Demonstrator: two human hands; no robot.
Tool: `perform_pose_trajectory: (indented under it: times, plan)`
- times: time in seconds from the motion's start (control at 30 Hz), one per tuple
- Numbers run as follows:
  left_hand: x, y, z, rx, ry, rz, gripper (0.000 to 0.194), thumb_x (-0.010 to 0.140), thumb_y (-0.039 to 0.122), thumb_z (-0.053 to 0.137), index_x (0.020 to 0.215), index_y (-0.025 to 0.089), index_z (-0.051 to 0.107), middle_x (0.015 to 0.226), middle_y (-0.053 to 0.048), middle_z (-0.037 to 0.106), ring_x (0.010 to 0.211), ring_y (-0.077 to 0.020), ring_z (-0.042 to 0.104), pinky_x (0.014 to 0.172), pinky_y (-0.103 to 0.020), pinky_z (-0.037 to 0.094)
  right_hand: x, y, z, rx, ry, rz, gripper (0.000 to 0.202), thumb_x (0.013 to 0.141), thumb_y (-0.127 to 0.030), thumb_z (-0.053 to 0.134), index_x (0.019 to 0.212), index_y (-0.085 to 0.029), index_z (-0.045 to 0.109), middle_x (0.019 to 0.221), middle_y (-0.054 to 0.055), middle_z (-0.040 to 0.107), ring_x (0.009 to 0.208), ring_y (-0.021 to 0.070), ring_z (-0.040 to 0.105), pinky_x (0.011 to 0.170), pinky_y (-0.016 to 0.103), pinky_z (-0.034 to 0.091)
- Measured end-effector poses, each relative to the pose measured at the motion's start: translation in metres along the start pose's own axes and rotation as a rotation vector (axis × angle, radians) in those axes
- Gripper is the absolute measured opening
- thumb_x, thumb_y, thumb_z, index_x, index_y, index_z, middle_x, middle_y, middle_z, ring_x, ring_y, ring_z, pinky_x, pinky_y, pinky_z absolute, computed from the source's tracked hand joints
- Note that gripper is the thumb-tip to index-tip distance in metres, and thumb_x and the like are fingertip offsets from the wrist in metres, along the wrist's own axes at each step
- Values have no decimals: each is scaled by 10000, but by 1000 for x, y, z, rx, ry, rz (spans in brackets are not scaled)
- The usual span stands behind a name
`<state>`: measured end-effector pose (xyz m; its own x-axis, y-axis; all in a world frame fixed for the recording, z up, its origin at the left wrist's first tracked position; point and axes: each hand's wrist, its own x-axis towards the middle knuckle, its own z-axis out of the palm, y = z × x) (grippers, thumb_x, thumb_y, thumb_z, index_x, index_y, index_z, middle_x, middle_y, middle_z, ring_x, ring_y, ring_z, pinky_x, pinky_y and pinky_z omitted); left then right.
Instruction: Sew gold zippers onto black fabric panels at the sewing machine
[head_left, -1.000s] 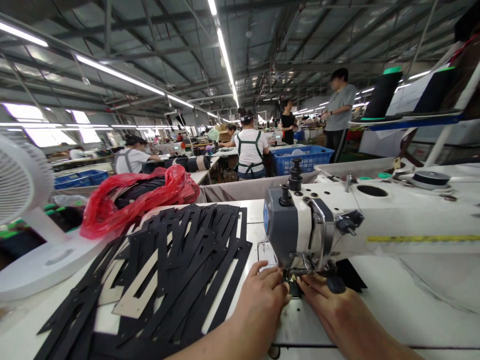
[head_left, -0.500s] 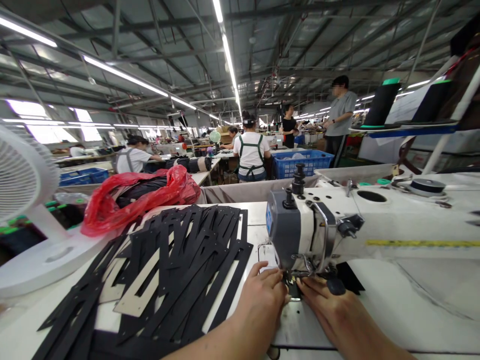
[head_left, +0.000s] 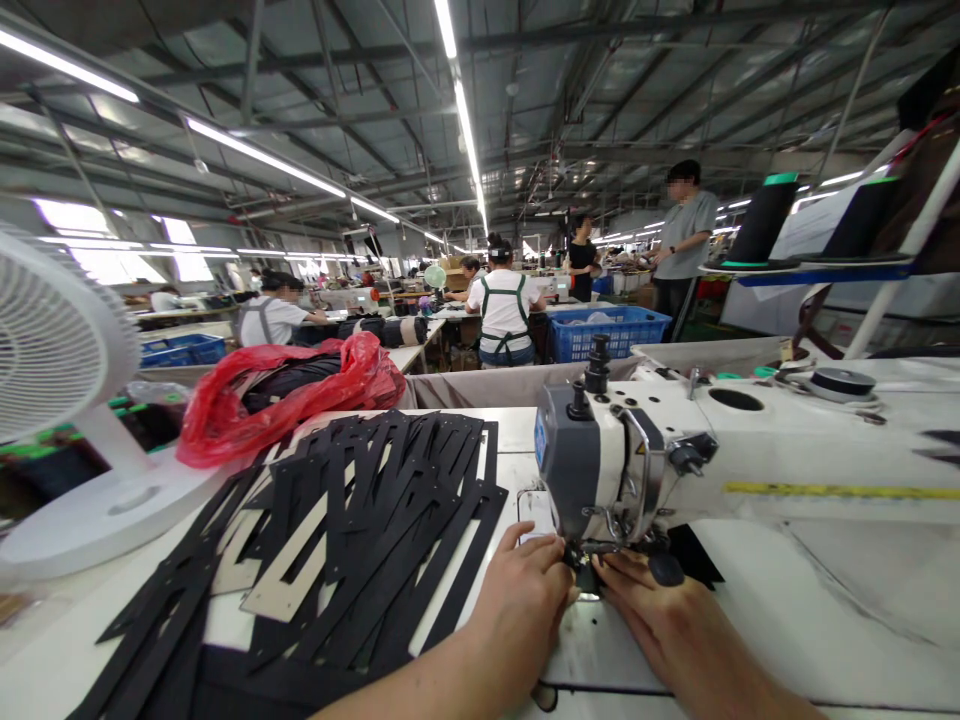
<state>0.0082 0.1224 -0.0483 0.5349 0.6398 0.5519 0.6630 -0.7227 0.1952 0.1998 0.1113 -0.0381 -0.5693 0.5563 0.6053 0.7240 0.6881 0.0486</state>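
Observation:
A sewing machine (head_left: 577, 450) stands in front of me, its head over the white table. Under its presser foot lies a small black piece of material (head_left: 589, 580), mostly covered by my fingers. My left hand (head_left: 521, 600) is at the left of the needle area, fingers bent and together on the piece's edge. From the right, my right hand (head_left: 664, 610) holds the piece with its fingers pressed together beneath the machine head. A black flap (head_left: 696, 557) sticks out behind the right hand; whether it belongs to the same piece I cannot tell.
Black cut strips with slots (head_left: 390, 540) are heaped left of the machine, some beige side up. Behind them sits a red plastic bag (head_left: 225, 410); a white fan (head_left: 75, 340) stands far left. Thread cones (head_left: 761, 225) are at upper right. Co-workers and a blue basket (head_left: 607, 330) are beyond.
The camera view has shifted slightly, so the strips and the fan appear a little further right. Both hands stay at the needle area with almost no visible movement.

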Motion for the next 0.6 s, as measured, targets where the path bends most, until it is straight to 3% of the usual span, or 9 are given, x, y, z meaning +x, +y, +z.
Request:
perform_pose_trajectory:
  times: [0.27, 0.6]
  plan:
    - [2, 3, -8, -3, -41, -23, 84, 848, 212, 601, 785, 171, 639, 956, -50, 683, 955, -193, 614, 1001, -412, 344, -6, 7, 1, 23, -28, 19, 291, 906, -171, 364, 1057, -149, 613, 1021, 91, 679, 902, 189, 659, 764, 293, 558]
    - [1, 8, -14, 35, -34, -60, 32, 827, 192, 636, 807, 178, 657, 967, -29, 674, 946, -170, 609, 984, -389, 365, -12, 10, -11, -49, 37, 45, 273, 874, -241, 463, 1090, -137, 594, 1067, 141, 650, 992, 250, 621, 816, 400, 540]
